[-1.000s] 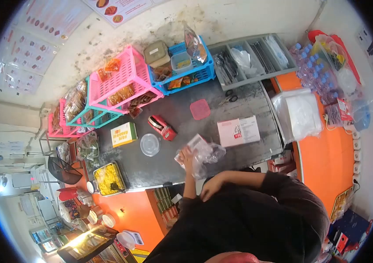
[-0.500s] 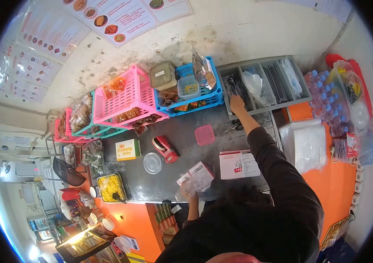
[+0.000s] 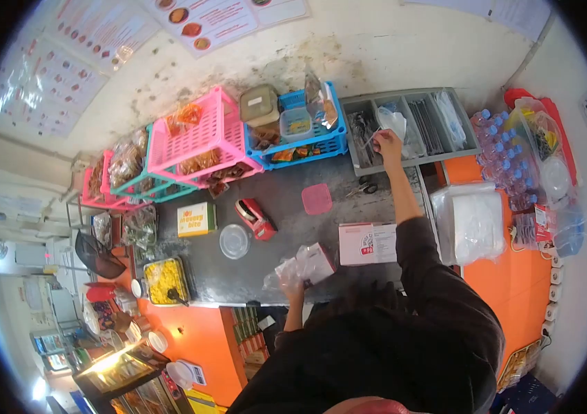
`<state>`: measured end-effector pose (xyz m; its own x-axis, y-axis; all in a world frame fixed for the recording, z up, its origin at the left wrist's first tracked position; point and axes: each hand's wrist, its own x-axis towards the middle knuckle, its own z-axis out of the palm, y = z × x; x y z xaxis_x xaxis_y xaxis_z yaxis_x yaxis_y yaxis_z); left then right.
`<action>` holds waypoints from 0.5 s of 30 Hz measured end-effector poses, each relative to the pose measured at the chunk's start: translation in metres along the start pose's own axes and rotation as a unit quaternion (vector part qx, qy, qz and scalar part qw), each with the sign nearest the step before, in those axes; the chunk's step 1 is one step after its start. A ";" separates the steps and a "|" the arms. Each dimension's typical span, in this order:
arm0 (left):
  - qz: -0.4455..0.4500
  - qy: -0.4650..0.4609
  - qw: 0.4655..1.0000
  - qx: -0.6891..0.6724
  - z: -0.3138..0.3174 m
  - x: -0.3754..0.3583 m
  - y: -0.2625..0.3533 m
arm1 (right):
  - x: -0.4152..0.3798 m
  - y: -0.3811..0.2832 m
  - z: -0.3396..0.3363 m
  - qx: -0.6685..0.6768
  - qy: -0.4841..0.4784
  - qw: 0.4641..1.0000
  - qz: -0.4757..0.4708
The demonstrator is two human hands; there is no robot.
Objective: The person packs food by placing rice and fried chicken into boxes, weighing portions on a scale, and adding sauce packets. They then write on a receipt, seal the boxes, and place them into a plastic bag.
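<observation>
My left hand [image 3: 292, 284] is closed on a crinkled clear plastic bag [image 3: 301, 261] near the counter's front edge. Overlapping the bag is a small white and red box [image 3: 319, 262]. My right hand [image 3: 386, 143] reaches over a grey divided tray [image 3: 414, 164], its fingers pinched together above the left compartments. A thin pale strip shows at those fingertips; I cannot tell what it is. Dark wrapped packets [image 3: 360, 127] lie in the leftmost compartment, and white plastic items [image 3: 394, 123] fill the one beside it.
On the dark counter lie a red and white printed box [image 3: 366, 245], a pink lid [image 3: 317, 199], scissors [image 3: 362, 188], a red stapler-like object [image 3: 255, 219] and a round clear lid [image 3: 235, 241]. Blue [image 3: 307, 155] and pink [image 3: 193, 141] baskets line the wall. Water bottles [image 3: 497, 148] stand right.
My right hand has risen out of the leftmost compartment and shifted right, with a thin pale strip now at its fingertips. My left hand still holds the plastic bag. The view has shifted slightly.
</observation>
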<state>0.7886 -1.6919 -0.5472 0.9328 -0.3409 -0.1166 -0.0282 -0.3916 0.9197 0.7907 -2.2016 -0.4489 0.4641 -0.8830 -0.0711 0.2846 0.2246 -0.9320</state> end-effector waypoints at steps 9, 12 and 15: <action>-0.098 0.097 0.990 0.015 0.016 0.028 -0.013 | -0.285 0.014 0.102 -0.040 -0.394 0.875 0.278; -0.328 0.041 0.899 -0.287 -0.017 0.024 0.093 | -0.326 0.063 0.095 -0.136 -0.349 0.905 0.201; -0.342 -0.079 0.886 -0.304 -0.025 0.032 0.073 | -0.335 0.088 0.082 -0.222 -0.325 0.912 0.116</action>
<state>0.8257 -1.7104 -0.4748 0.5942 -0.3360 -0.7307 0.7671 -0.0365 0.6405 0.7296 -1.8523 -0.4780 0.9089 -0.3690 -0.1940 -0.1860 0.0574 -0.9809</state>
